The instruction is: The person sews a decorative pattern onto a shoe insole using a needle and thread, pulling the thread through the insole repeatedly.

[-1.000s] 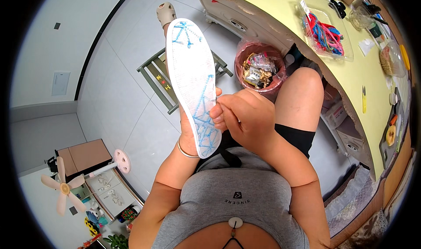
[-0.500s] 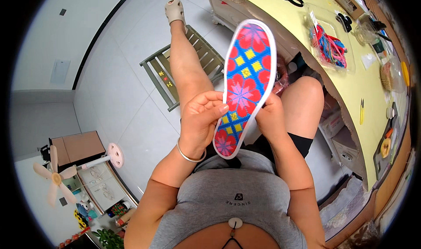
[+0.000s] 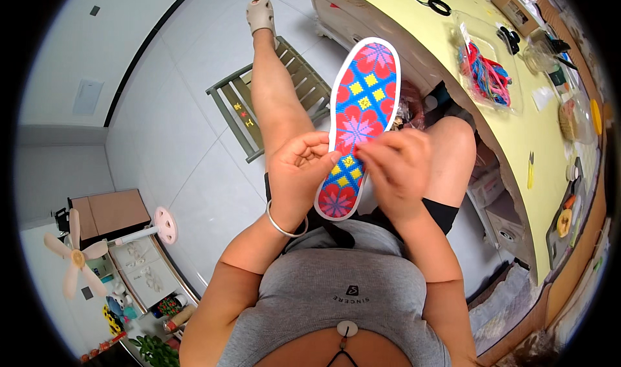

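Note:
An embroidered insole point(image 3: 359, 98), white-edged with red and pink flowers on blue and yellow squares, stands tilted in front of my lap with its wide end away from me. My left hand point(image 3: 296, 173) grips its left edge near the middle, thumb on the patterned face and fingers curled at the side. Over the right half of the pattern is my right hand point(image 3: 400, 172), fingertips pinched together close to the surface. It is slightly blurred, and whatever is in the pinch, if anything, is too small to make out.
A slatted folding stool point(image 3: 233, 111) stands beneath my outstretched leg. On the yellow-topped table point(image 3: 498, 131) to the right lie a clear tray point(image 3: 460, 86) of colourful thread point(image 3: 488, 76), black scissors point(image 3: 510, 38) and a yellow cutter point(image 3: 531, 170). A pink-white fan point(image 3: 77, 258) stands far left.
My right hand has left the insole's right edge and come round over its face, fingers pinched. The insole has shifted slightly and turned a little; my left hand keeps its hold.

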A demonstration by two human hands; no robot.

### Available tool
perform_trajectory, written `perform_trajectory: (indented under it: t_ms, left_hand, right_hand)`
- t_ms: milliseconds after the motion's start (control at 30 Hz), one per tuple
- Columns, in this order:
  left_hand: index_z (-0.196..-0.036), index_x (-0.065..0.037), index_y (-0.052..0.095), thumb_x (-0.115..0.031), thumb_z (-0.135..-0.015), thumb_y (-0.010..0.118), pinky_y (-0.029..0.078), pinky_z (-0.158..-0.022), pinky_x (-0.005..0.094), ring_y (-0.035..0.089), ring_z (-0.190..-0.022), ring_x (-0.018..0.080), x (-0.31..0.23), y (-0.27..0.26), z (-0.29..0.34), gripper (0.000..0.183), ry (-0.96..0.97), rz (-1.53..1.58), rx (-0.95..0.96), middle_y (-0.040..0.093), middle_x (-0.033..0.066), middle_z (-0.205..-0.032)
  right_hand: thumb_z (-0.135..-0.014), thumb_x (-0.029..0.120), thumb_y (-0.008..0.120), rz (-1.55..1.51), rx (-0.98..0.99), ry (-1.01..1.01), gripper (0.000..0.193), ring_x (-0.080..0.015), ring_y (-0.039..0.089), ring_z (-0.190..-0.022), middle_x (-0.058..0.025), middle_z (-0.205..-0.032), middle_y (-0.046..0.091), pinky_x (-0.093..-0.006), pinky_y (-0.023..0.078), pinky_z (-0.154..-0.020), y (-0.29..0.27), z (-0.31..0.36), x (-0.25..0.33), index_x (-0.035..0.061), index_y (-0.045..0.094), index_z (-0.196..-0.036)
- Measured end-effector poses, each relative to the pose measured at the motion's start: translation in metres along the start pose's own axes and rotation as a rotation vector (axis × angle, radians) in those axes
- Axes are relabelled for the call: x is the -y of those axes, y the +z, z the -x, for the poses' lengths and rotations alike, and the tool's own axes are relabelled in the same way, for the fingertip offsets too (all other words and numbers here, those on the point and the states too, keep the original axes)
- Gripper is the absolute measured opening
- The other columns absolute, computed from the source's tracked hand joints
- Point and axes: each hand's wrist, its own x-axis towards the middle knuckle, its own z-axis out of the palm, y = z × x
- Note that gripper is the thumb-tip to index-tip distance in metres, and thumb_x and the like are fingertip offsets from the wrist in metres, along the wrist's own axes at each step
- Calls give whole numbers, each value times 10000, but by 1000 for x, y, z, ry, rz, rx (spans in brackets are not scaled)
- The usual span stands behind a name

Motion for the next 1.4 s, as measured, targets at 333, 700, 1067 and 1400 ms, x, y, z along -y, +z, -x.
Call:
perform_trajectory:
  t_ms: [333, 700, 1067, 1400]
  left_hand:
    - [-1054, 104, 568, 112, -831, 580, 516, -697, 207, 634, -809, 111, 15, -5, -4, 223, 80, -139, 21, 662, 122, -915]
    - [-998, 98, 600, 90, -809, 617, 512, -673, 216, 632, -747, 106, 16, -18, -11, 190, 73, -106, -140, 671, 118, -866]
    - [-1046, 87, 581, 121, -824, 591, 521, -710, 224, 638, -795, 121, 1, -1, 1, 225, 95, -20, -15, 669, 125, -892]
    - [-1058, 92, 574, 131, -824, 586, 528, -727, 238, 641, -811, 126, 0, -1, 3, 238, 110, -18, -13, 672, 139, -908]
  right_hand:
    - [-858, 46, 563, -875, 0, 401, 86, -250, 616, -747, -130, -907, 622, -352, 519, -679, -5, -4, 24, 14, 543, -936]
    - [-867, -42, 547, -821, -472, 522, 112, -113, 518, -699, -67, -828, 582, -222, 411, -534, -59, -8, -10, 16, 600, -947]
    - [-724, 51, 644, -106, 105, 117, 126, -256, 551, -618, -75, -694, 561, -358, 441, -536, 11, 0, 16, 67, 606, -842]
    - [-703, 52, 642, -74, 93, 96, 133, -241, 533, -609, -62, -675, 523, -351, 430, -522, 14, 1, 16, 70, 592, -825]
